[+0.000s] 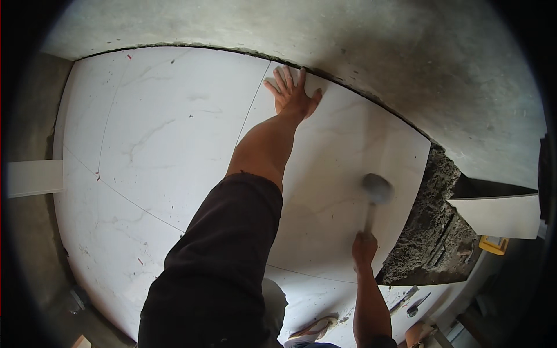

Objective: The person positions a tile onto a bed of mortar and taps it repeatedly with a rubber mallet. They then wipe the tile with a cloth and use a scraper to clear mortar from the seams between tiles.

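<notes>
My left hand [293,93] lies with fingers spread on a large white marble-patterned tile [325,139], at its far edge beside the dark gap along the concrete wall. My right hand [365,249] grips the handle of a mallet [377,188]; its dark round head is motion-blurred over the same tile, and I cannot tell whether it touches the surface. Thin seams separate this tile from other white tiles [145,122] on the left and below. A bed of rough grey mortar [415,223] is exposed just right of the tile.
A concrete wall [325,29] runs along the top. A white strip [35,177] sticks out at the left, a white piece [493,214] at the right, beside a yellow tool [493,245]. Small tools [413,310] lie at the lower right. A sandalled foot [310,330] shows below.
</notes>
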Available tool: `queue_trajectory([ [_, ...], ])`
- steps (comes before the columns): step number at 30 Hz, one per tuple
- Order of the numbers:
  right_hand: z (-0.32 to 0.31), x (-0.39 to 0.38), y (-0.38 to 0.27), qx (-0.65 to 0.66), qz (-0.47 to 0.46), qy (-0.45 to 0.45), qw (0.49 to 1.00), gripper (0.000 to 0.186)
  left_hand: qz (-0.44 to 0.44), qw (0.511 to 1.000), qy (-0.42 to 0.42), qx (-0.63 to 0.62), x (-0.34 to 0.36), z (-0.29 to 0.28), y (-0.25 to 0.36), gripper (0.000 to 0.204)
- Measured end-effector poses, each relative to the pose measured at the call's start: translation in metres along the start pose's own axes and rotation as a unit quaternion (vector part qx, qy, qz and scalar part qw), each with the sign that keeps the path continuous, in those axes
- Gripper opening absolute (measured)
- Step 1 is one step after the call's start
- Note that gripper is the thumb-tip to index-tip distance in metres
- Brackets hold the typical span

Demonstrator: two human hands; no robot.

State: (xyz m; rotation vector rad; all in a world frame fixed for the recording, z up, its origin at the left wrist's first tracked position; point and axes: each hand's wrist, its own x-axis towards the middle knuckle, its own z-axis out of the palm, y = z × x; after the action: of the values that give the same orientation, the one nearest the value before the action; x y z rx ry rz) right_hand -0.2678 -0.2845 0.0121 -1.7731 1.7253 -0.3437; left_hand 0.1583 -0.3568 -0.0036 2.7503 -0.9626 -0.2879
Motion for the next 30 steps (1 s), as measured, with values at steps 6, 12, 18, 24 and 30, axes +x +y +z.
queue_trajectory([
  [6,0.003,-0.016,0.017,0.005,-0.020,0.052,0.998,0.033,-0.006,0.999,0.048,-0.022,0.006,0.005,0.004,0.078],
  [12,-0.026,-0.012,0.000,0.049,0.074,0.073,0.993,0.033,-0.036,0.997,0.068,0.001,-0.030,0.011,-0.004,0.075],
  [18,-0.017,0.018,0.010,0.099,0.083,0.090,0.988,0.036,0.235,0.966,-0.074,0.077,-0.136,0.008,-0.027,0.071],
  [24,-0.018,0.048,-0.030,0.118,0.037,0.051,0.991,0.038,0.328,0.930,-0.142,0.087,-0.147,-0.003,-0.035,0.070],
  [30,-0.017,0.074,-0.079,0.011,0.076,-0.013,0.997,0.035,0.322,0.932,-0.140,0.091,-0.142,-0.007,-0.031,0.069],
])
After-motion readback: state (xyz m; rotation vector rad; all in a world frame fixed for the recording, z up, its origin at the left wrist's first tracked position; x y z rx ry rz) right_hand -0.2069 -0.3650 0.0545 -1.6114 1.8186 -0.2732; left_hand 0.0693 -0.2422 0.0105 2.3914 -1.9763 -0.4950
